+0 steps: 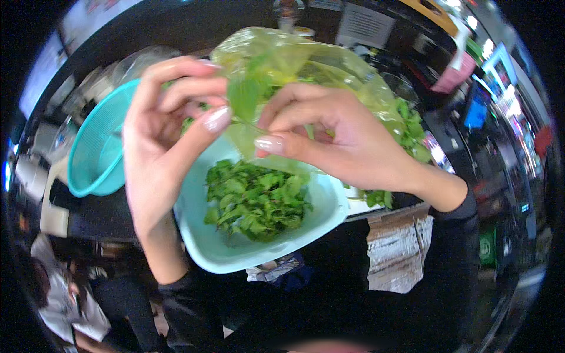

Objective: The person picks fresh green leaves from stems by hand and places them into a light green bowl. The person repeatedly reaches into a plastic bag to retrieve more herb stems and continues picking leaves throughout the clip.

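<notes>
My right hand [326, 128] pinches the thin stem of a green herb sprig [249, 95] between thumb and fingers. Its leaves stand upward and are blurred. Just left of them is my left hand [172, 114], thumb and fingertips spread apart beside the leaves; whether they touch is unclear. Below both hands sits a pale turquoise plastic basin [198, 247] with a heap of picked green leaves [260, 198] in it. A translucent yellow-green plastic bag [353, 84] lies behind the hands, partly covered by them, with greens showing inside.
At the left a teal plastic basket [99, 150] stands on the dark counter [97, 220]. More leafy stems [410, 128] lie right of the bag. Near them is a lit phone-like device [437, 152]. A seated person [119, 304] shows at lower left.
</notes>
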Demonstrator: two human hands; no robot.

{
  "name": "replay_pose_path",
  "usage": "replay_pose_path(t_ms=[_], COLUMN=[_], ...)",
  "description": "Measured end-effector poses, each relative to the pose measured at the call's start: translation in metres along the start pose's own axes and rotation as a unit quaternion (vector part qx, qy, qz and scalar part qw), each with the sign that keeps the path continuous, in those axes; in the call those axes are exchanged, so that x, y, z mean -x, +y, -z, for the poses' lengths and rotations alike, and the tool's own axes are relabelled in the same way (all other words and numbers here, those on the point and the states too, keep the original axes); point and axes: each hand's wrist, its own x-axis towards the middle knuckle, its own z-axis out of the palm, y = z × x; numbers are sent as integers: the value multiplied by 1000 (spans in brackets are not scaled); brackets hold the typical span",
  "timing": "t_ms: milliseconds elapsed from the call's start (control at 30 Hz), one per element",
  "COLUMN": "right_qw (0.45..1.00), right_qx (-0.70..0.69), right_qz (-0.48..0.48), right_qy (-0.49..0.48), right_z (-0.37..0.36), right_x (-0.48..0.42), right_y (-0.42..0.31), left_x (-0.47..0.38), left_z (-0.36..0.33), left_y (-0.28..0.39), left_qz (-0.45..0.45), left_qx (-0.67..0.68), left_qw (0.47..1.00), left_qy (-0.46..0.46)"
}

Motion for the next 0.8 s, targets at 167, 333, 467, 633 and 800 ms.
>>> replay_pose_path(t_ms=[167, 333, 467, 633, 800], right_qw=[988, 867, 768, 768, 753], right_qx=[62, 295, 467, 478, 483], right_qz=[47, -146, -246, -353, -392], right_qy=[131, 374, 363, 239, 216], right_z=[59, 106, 87, 59, 70], right_x=[36, 114, 154, 166, 161], right_y=[7, 14, 51, 77, 58], left_x=[-2, -1, -4, -2, -5], left_z=[-1, 10, 8, 3, 0], left_y=[-6, -11, -17, -13, -16], left_qz=[-27, -5, -12, 16, -36], left_qx=[-54, -77, -93, -125, -252], left_qw=[997, 997, 996, 991, 952], left_qy=[48, 25, 0, -44, -171])
